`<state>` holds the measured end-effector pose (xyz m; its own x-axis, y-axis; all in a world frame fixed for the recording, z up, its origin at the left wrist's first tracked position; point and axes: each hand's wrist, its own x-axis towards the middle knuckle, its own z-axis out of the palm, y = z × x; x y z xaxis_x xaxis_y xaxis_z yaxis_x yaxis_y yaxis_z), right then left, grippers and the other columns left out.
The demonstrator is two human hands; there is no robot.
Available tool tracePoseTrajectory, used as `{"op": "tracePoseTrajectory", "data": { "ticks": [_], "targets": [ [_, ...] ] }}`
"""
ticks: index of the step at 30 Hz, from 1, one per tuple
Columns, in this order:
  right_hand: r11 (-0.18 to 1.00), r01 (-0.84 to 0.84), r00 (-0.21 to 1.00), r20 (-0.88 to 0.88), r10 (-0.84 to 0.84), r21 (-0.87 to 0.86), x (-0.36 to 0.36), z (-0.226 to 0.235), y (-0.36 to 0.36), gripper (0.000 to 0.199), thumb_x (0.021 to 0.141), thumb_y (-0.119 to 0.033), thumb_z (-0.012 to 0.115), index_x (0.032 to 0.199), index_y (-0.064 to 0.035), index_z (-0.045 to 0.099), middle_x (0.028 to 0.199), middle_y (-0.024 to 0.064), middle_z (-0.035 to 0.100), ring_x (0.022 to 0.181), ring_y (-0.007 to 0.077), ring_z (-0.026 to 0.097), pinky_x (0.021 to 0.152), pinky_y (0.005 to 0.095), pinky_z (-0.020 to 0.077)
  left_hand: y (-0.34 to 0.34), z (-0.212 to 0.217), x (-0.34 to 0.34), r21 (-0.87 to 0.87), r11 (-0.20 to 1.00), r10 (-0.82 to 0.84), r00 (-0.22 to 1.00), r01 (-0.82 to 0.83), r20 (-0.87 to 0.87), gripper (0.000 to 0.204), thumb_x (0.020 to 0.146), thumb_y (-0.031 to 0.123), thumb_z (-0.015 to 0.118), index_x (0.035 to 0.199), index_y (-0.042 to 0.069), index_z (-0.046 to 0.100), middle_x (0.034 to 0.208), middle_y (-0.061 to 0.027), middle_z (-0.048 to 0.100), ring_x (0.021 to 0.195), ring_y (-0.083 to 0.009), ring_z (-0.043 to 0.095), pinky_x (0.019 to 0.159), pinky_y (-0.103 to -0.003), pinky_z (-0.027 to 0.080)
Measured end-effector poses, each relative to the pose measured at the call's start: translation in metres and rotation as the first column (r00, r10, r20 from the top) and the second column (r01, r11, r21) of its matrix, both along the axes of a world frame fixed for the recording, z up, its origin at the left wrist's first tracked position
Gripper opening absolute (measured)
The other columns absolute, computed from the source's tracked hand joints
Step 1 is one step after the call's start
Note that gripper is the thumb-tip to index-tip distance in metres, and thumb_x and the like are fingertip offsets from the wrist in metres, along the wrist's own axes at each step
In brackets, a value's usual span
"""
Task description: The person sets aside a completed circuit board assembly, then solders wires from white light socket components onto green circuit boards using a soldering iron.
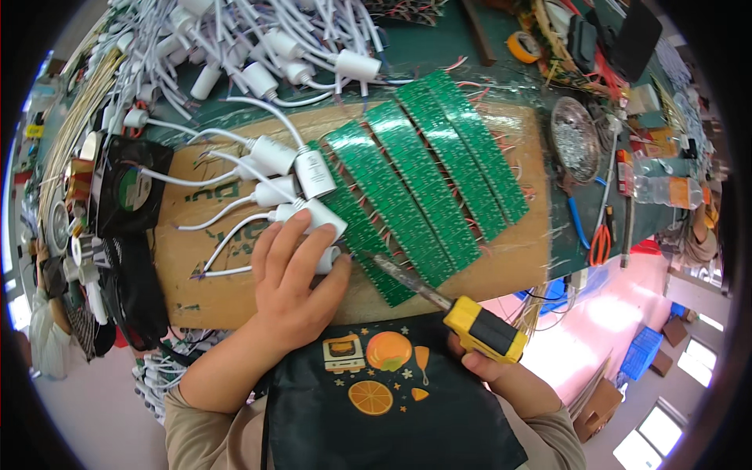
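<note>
Presently, the left hand (291, 290) rests bent-fingered over white cylinders (325, 217) with wire leads, on the brown board (207, 301) beside green circuit boards (399, 180); a firm grip cannot be confirmed. The right hand (479, 364) grips a yellow-black soldering tool (486, 329). Cylinders appear light, stiff, smooth; best held round the barrel.

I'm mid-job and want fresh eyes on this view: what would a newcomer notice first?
Probably the bright green circuit boards, laid side by side on the brown work surface at the centre. Next, the yellow-and-black tool in the right hand, lower right of centre, its metal shaft pointing up and left over the boards. The tangled heap of white cables and cylinders at upper left also stands out.
</note>
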<state>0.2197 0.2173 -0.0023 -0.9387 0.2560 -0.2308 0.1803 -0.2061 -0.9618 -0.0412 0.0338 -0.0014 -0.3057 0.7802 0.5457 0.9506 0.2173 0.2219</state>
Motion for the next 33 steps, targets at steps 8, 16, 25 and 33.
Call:
{"op": "tracePoseTrajectory", "data": {
  "ticks": [8, 16, 25, 33],
  "targets": [
    [0.997, -0.05, 0.995, -0.082, 0.055, 0.063, -0.001, -0.013, 0.007, 0.032, 0.091, -0.031, 0.071, 0.076, -0.0054, 0.058, 0.07, 0.0078, 0.055, 0.059, 0.0243, 0.053, 0.055, 0.0358, 0.0412, 0.001, -0.007, 0.002, 0.041, 0.999, 0.024, 1.0, -0.025, 0.019, 0.016, 0.069, 0.013, 0.074, 0.085, 0.012, 0.071, 0.123, -0.0122, 0.064, 0.121, -0.0364, 0.058, 0.102, -0.05, 0.042],
    [0.995, -0.065, 0.991, -0.111, 0.073, 0.076, -0.007, -0.013, 0.005, 0.035, 0.091, -0.032, 0.07, 0.073, -0.0055, 0.057, 0.068, 0.007, 0.054, 0.057, 0.0233, 0.051, 0.053, 0.0353, 0.0393, -0.001, -0.009, 0.001, 0.018, 1.0, 0.024, 1.0, -0.024, 0.013, 0.018, 0.069, 0.015, 0.073, 0.087, 0.012, 0.071, 0.126, -0.0119, 0.063, 0.123, -0.0364, 0.057, 0.103, -0.051, 0.041],
    [0.995, -0.05, 0.995, -0.086, 0.057, 0.091, 0.0, -0.014, 0.005, 0.037, 0.092, -0.036, 0.07, 0.076, -0.0055, 0.058, 0.07, 0.0066, 0.055, 0.059, 0.0233, 0.053, 0.054, 0.0348, 0.0404, -0.002, -0.009, 0.002, 0.008, 1.0, 0.023, 1.0, -0.023, 0.001, 0.015, 0.072, 0.015, 0.072, 0.087, 0.012, 0.07, 0.127, -0.0115, 0.063, 0.126, -0.0356, 0.056, 0.105, -0.052, 0.041],
    [0.991, -0.04, 0.997, -0.058, 0.048, 0.126, 0.004, -0.018, 0.003, 0.038, 0.092, -0.038, 0.071, 0.076, -0.0054, 0.058, 0.07, 0.0066, 0.056, 0.059, 0.0233, 0.054, 0.054, 0.0344, 0.0408, -0.003, -0.008, 0.002, 0.002, 0.999, 0.034, 0.999, -0.034, 0.001, 0.013, 0.073, 0.015, 0.071, 0.086, 0.012, 0.07, 0.127, -0.0111, 0.063, 0.126, -0.035, 0.056, 0.105, -0.052, 0.041]
  ]
}}
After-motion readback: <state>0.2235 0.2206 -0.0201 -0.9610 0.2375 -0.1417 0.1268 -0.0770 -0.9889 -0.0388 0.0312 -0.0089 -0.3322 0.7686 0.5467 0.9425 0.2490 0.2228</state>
